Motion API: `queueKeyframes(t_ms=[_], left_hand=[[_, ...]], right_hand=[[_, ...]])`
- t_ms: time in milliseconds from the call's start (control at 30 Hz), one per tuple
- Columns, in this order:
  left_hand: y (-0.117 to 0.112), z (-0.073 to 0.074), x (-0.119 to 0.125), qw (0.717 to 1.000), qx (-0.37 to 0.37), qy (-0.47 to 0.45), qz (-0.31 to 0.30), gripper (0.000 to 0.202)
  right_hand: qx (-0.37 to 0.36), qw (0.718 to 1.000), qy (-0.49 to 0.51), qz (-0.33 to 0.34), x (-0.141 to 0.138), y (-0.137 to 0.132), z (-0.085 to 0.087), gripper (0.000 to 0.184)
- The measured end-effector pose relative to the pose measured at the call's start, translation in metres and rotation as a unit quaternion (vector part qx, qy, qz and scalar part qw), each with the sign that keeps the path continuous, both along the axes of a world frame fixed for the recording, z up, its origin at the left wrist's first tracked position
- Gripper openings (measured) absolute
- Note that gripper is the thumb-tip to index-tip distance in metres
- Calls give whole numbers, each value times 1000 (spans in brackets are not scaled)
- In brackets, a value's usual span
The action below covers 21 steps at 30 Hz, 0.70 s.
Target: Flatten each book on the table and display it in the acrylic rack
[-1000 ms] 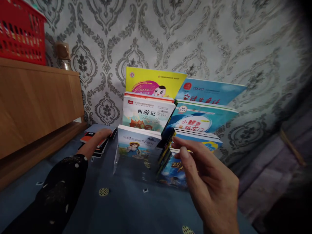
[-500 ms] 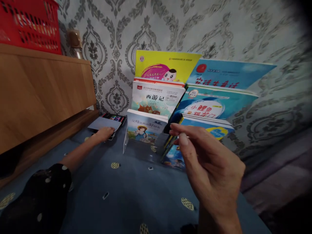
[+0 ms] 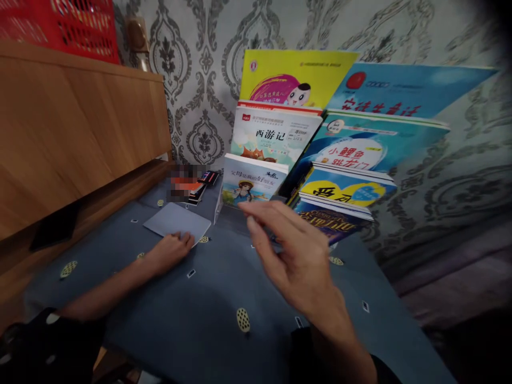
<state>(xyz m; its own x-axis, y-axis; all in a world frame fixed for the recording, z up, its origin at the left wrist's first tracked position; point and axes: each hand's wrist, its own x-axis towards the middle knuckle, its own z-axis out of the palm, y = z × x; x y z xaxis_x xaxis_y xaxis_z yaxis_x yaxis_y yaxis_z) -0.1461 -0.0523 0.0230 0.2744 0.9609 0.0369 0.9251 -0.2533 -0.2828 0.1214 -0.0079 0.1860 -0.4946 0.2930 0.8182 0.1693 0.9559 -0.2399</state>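
Note:
My left hand [image 3: 171,250] grips the near edge of a thin grey book [image 3: 176,222] that lies flat on the blue cloth [image 3: 216,298]. My right hand [image 3: 294,250] hovers empty in front of the tiered book stand, fingers stretched out and slightly spread. Just beyond its fingertips stands a small book with a girl on its cover [image 3: 252,181] in the clear stand [image 3: 219,212]. Behind it rise a white book [image 3: 274,133] and a yellow book [image 3: 294,77]. To the right lean several blue books [image 3: 352,152].
A short stack of books [image 3: 192,184] lies at the back left by the wall. A wooden headboard [image 3: 72,122] runs along the left, with a red basket [image 3: 68,24] on top. Patterned wallpaper [image 3: 208,58] backs the stand. The cloth's edge drops off at the right.
My left hand has pulled the grey book off the back stack and toward me across the cloth. My right hand has left the dark books on the stand's right and moved left and down.

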Motion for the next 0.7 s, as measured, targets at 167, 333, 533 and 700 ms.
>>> queueKeyframes(t_ms=[167, 333, 533, 700], left_hand=[[-46, 2, 41, 998, -14, 26, -63, 49], [-71, 11, 82, 967, -25, -61, -246, 43], [-75, 9, 86, 925, -97, -156, -332, 46], [-70, 11, 77, 913, -140, -191, -332, 48]], right_hand=[[-8, 983, -175, 45, -7, -4, -47, 22], [-81, 938, -321, 104, -20, -20, -95, 20], [-161, 906, -364, 147, -31, -25, -131, 40], [-168, 903, -381, 102, -39, -2, -157, 51]])
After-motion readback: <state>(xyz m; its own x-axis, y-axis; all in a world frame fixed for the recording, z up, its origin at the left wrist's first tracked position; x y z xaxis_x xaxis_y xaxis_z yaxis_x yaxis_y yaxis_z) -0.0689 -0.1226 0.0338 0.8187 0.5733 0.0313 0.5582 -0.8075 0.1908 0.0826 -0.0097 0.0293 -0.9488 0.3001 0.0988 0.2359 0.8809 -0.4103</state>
